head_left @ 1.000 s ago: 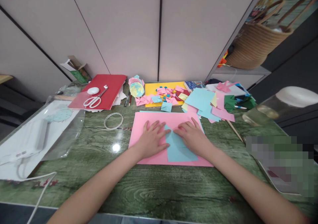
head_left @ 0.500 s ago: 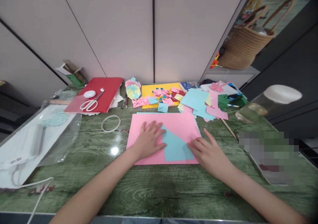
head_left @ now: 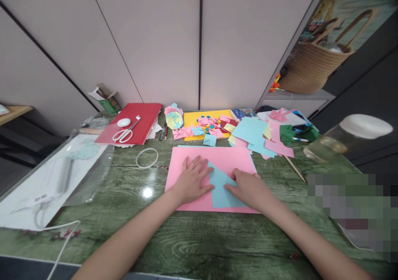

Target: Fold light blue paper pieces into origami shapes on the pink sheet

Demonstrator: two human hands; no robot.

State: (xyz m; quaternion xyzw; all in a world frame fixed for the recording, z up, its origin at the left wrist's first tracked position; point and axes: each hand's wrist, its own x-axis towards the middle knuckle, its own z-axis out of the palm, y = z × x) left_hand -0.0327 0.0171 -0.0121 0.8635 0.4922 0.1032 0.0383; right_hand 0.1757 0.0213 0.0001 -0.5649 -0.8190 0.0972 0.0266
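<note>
At the centre of the frame, a blue paper (head_left: 222,191) lies on a pink sheet (head_left: 180,160) on the green bench (head_left: 174,247). The left hand (head_left: 192,180) is flat with fingers spread, its fingertips at the paper's left edge. The right hand (head_left: 248,187) has its fingers bent over the paper's right side; whether it pinches the paper I cannot tell. White-handled scissors (head_left: 123,135) rest on a red folder (head_left: 146,116), upper left.
</note>
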